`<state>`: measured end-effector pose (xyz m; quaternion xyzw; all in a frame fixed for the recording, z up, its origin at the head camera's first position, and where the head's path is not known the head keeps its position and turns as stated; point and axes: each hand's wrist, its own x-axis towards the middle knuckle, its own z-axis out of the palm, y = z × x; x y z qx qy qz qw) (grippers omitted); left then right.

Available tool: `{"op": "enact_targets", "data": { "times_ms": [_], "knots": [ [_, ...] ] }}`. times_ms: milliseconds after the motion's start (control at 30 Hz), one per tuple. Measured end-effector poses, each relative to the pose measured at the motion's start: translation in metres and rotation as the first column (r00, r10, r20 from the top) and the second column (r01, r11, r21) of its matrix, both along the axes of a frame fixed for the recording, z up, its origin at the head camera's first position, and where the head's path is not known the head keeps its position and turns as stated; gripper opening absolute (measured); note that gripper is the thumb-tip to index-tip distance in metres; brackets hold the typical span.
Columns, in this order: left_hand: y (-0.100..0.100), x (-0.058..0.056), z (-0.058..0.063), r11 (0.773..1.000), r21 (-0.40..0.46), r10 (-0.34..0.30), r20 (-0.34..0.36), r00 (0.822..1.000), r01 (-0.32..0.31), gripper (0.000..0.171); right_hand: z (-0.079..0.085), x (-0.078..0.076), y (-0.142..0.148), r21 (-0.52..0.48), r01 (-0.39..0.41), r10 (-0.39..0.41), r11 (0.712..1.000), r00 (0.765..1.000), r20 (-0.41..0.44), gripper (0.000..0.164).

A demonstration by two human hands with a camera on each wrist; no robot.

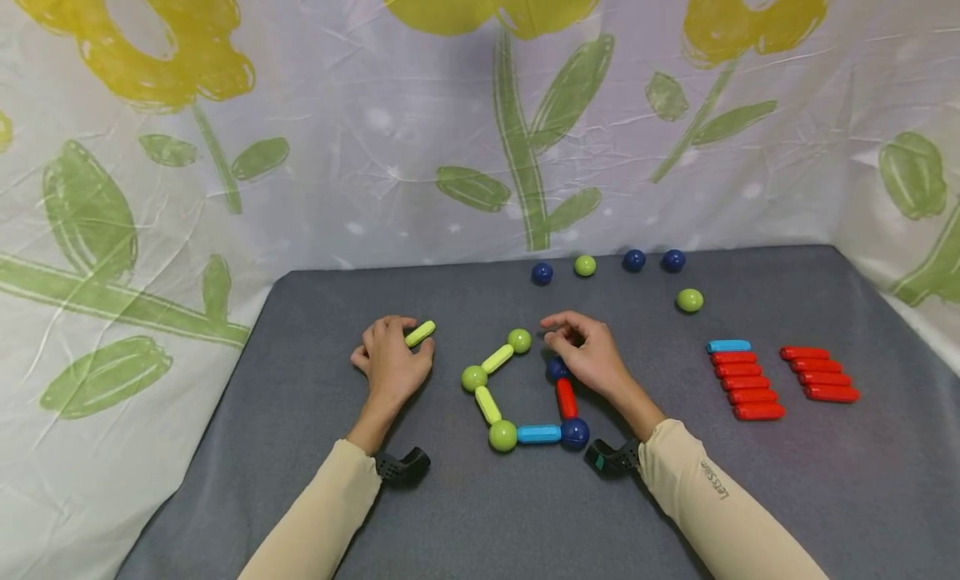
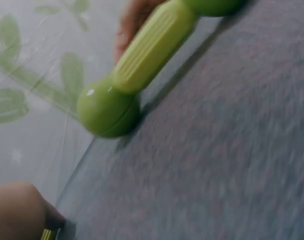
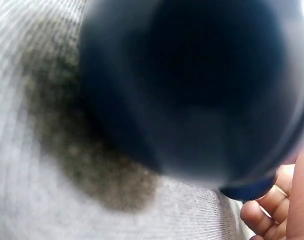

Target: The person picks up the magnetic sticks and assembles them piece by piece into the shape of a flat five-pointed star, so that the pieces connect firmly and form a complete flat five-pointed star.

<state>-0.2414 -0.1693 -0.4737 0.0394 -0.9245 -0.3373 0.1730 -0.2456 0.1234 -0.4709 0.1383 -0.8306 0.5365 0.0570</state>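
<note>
My left hand [image 1: 392, 359] pinches a yellow-green rod [image 1: 420, 333] between thumb and fingers, left of a chain of joined balls and rods. In the left wrist view only the rod's end shows by that hand. The chain has green balls [image 1: 502, 436], yellow-green rods [image 1: 487, 405], a light blue rod [image 1: 539, 434], a red rod [image 1: 567, 398] and dark blue balls [image 1: 575, 432]. Beside its upper dark blue ball [image 1: 557, 368] is my right hand [image 1: 592, 355], fingers loosely bent, partly covering the ball. Whether it touches the ball is hard to tell.
Loose dark blue balls [image 1: 634, 261] and green balls [image 1: 690, 300] lie along the table's back. To the right, red rods [image 1: 752, 395] lie in two stacks, with a light blue rod [image 1: 728, 346] heading one. A flower-printed cloth [image 1: 337, 147] hangs behind the grey table [image 1: 465, 530].
</note>
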Motion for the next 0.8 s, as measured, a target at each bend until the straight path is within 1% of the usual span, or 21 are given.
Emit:
{"op": "enact_targets", "data": {
  "times_ms": [33, 100, 200, 267, 333, 400, 467, 667, 800],
  "knots": [
    [-0.0021, -0.0006, -0.0005, 1.0, -0.009, -0.001, 0.025, 1.0, 0.002, 0.032, 0.0001, -0.0003, 0.0001, -0.001, 0.0, 0.0, 1.0, 1.0, 0.002, 0.02],
    [-0.003, -0.0004, 0.0, 1.0, -0.013, -0.016, 0.042, 0.999, 0.017, 0.027, -0.0003, -0.0007, 0.0002, -0.004, -0.002, 0.002, 1.0, 1.0, 0.003, 0.021],
    [-0.0009, 0.0003, -0.0006, 0.998, -0.015, -0.058, 0.025, 0.998, 0.058, 0.025, -0.0018, -0.0014, 0.0005, -0.013, -0.006, 0.006, 1.0, 1.0, -0.005, 0.021],
    [0.0002, 0.0013, -0.0012, 0.995, -0.02, -0.098, 0.013, 0.995, 0.098, 0.026, -0.0024, -0.0014, 0.0008, -0.015, -0.01, 0.01, 1.0, 1.0, -0.012, 0.022],
    [0.0009, 0.0016, -0.002, 0.99, -0.031, -0.135, 0.014, 0.991, 0.135, 0.026, -0.0028, -0.0014, 0.0011, -0.015, -0.012, 0.012, 1.0, 1.0, -0.019, 0.021],
    [0.0016, 0.002, -0.0024, 0.987, -0.041, -0.156, 0.022, 0.987, 0.157, 0.028, -0.0022, -0.0008, 0.0013, -0.013, -0.013, 0.012, 1.0, 1.0, -0.024, 0.021],
    [0.0023, 0.002, -0.0026, 0.985, -0.047, -0.162, 0.033, 0.986, 0.163, 0.031, -0.0021, -0.0005, 0.0011, -0.008, -0.011, 0.01, 1.0, 1.0, -0.029, 0.021],
    [0.0024, 0.0012, -0.0035, 0.988, -0.052, -0.142, 0.049, 0.989, 0.144, 0.04, -0.0026, 0.0, -0.0004, 0.007, -0.007, 0.007, 1.0, 0.999, -0.044, 0.021],
    [0.0013, 0.0011, -0.0042, 0.99, -0.048, -0.132, 0.049, 0.99, 0.134, 0.036, -0.001, 0.0001, -0.0012, 0.011, -0.013, 0.014, 1.0, 0.999, -0.047, 0.022]
  ]
}}
